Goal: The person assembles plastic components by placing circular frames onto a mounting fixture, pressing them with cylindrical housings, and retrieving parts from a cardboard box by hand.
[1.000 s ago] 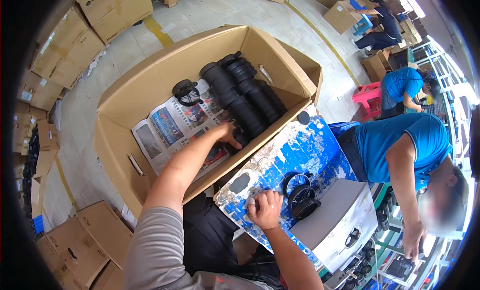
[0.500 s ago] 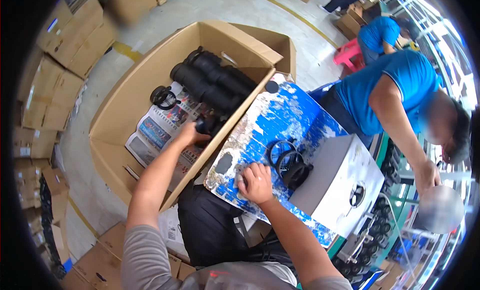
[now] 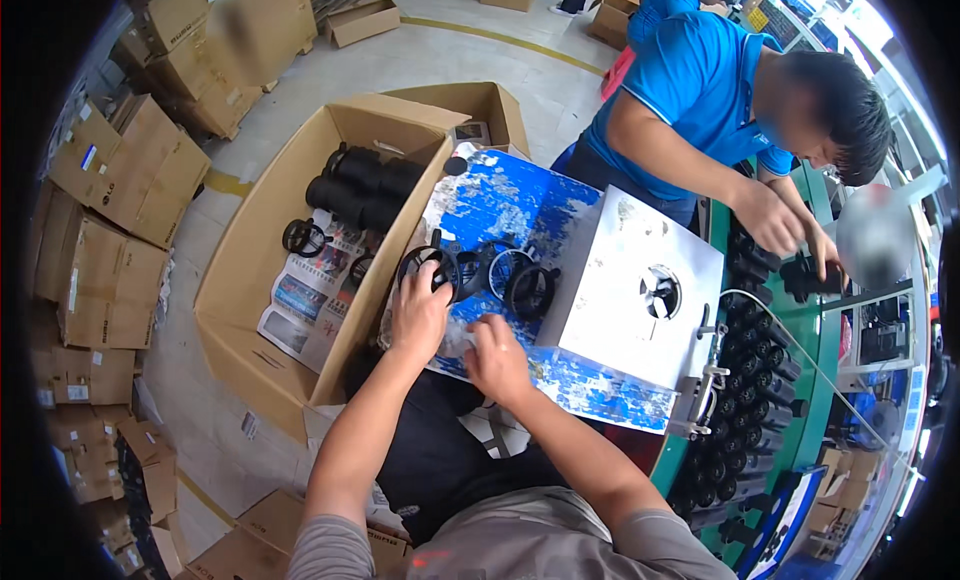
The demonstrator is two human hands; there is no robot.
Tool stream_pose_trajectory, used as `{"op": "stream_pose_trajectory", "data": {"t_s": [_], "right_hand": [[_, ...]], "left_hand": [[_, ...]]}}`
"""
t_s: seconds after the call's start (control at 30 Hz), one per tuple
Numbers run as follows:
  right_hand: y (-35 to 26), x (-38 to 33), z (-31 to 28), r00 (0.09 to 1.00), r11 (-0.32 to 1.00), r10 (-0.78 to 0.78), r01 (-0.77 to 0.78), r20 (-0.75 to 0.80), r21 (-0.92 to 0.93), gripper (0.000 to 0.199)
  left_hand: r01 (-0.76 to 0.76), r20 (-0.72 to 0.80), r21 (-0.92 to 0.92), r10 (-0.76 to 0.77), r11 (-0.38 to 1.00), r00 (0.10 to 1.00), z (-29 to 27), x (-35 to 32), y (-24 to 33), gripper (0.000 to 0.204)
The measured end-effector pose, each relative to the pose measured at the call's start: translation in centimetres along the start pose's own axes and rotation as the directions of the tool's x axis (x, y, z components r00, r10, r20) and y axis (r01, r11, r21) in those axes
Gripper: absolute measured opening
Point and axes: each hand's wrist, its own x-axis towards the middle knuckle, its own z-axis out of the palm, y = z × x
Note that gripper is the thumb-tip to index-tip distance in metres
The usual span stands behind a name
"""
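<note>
My left hand [image 3: 420, 318] is closed on a black plastic ring frame [image 3: 437, 262], held over the left part of a worn blue-and-white work surface [image 3: 500, 205]. Close by on that surface, more black ring frames [image 3: 529, 291] stand on edge in a loose row, partly overlapping. My right hand [image 3: 498, 363] is just above the surface's near edge. Its fingers are loosely bent and apart, with nothing visible in them. A deep cardboard box [image 3: 235, 305] on the left holds stacked black ring parts [image 3: 360, 185], a loose ring frame [image 3: 303, 238] and newspaper [image 3: 308, 290].
A white metal box fixture [image 3: 610, 280] with a round opening stands on the right of the work surface. Beyond it, a green bench [image 3: 815, 365] carries rows of black parts. A person in blue [image 3: 690, 90] handles a black part there. Stacked cartons [image 3: 115, 270] line the left.
My left hand has come out of the cardboard box with a ring frame and is over the work surface. My right hand has shifted slightly toward its near edge. The view has turned right.
</note>
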Motion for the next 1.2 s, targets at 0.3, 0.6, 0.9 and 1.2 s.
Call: {"op": "stream_pose_trajectory", "data": {"t_s": [0.3,0.6,0.9,1.2], "right_hand": [[3.9,-1.7,0.6,0.892,0.847,0.452,-0.430,-0.004,-0.314,0.043],[4.8,-1.9,0.2,0.939,0.905,0.333,-0.290,0.092,-0.310,0.042],[0.4,-2.5,-1.8,0.914,0.958,0.286,-0.263,0.286,-0.117,0.044],[7.1,3.8,-2.9,0.992,0.679,0.115,-0.037,0.057,-0.733,0.032]], "left_hand": [[-0.108,-0.196,0.103,0.127,0.989,0.972,2.9,-2.2,3.7,0.039],[0.013,-0.154,-0.382,-0.078,0.924,0.985,6.9,-6.3,3.5,0.029],[0.368,0.353,-0.927,-0.513,-0.077,0.782,13.8,-4.5,4.4,0.016],[0.506,0.477,-0.861,-0.420,-0.046,0.772,11.1,-6.6,10.2,0.014]]}}
